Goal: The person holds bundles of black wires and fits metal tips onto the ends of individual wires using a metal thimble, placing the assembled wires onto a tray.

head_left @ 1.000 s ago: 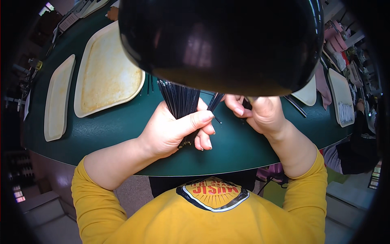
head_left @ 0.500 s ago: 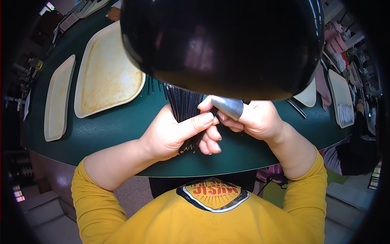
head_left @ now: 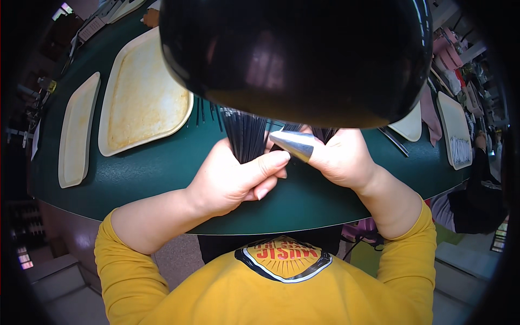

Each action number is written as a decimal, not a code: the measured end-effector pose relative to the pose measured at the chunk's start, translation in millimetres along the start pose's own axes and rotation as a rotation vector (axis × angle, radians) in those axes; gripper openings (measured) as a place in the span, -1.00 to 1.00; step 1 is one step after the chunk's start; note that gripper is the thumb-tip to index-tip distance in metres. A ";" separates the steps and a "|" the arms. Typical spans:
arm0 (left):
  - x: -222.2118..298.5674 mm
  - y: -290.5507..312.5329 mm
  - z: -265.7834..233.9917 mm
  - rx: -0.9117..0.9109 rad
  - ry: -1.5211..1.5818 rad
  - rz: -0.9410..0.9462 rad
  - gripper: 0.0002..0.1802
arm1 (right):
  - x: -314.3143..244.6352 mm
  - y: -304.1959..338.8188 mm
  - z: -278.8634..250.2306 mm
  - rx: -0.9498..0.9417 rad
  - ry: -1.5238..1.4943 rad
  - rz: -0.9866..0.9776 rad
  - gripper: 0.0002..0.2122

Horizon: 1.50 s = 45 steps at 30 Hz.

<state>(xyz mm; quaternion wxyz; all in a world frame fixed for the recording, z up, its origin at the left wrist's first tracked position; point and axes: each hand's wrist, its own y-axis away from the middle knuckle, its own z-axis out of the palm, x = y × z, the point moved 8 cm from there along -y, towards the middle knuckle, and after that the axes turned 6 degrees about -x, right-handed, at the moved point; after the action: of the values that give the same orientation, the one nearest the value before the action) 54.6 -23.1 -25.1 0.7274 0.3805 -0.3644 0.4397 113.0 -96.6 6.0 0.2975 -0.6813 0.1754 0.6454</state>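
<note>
A bundle of thin black wires (head_left: pixel 246 138) stands up out of my left hand (head_left: pixel 225 176), which is closed round it with the thumb across the front. Its upper ends run toward the lower rim of a black dome. On the thumb of my right hand (head_left: pixel 346 160) sits a pointed metal cone (head_left: pixel 295 145), its tip close to the bundle. More black wires (head_left: pixel 324 133) show at the inner side of that hand, between thumb and fingers. Those right fingers are mostly hidden by the thumb and the dome.
The big glossy black dome (head_left: pixel 298 59) hangs over the green table (head_left: pixel 179 173). Cream trays (head_left: pixel 146 92) lie at left, one narrow tray (head_left: pixel 80 130) beside them. At right are a tray with white sticks (head_left: pixel 460 150), a pink cloth (head_left: pixel 430 119) and a dark rod (head_left: pixel 394 142).
My right fingers have drawn away from the left ones, and black wires now show at the right hand. The left hand's lower fingers have curled in, with the bundle's lower ends out of sight.
</note>
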 end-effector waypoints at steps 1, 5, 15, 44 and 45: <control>0.0 1.4 -3.3 0.022 0.044 0.008 -0.81 | 1.8 2.1 -5.8 0.063 0.053 0.002 -0.96; 1.0 4.5 -8.4 0.054 0.094 0.003 -0.82 | 7.6 3.3 -16.5 0.092 -0.392 0.063 -0.76; -2.5 2.3 -5.9 0.018 0.157 -0.050 -0.84 | -11.4 3.6 -16.5 0.063 -0.253 -0.104 -0.81; 9.6 1.3 -5.9 0.128 -0.051 0.095 -0.88 | -25.1 11.6 -14.0 0.054 -0.117 -0.216 -0.75; 9.9 1.7 -7.4 0.149 -0.042 0.100 -0.87 | -30.6 11.9 -11.8 0.057 0.085 -0.265 -0.76</control>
<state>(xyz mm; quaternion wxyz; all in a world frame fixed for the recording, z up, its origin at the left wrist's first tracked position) 57.9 -12.5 -19.4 0.6664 0.4239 -0.3643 0.4934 111.5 -117.6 33.9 0.3916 -0.7164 0.1145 0.5660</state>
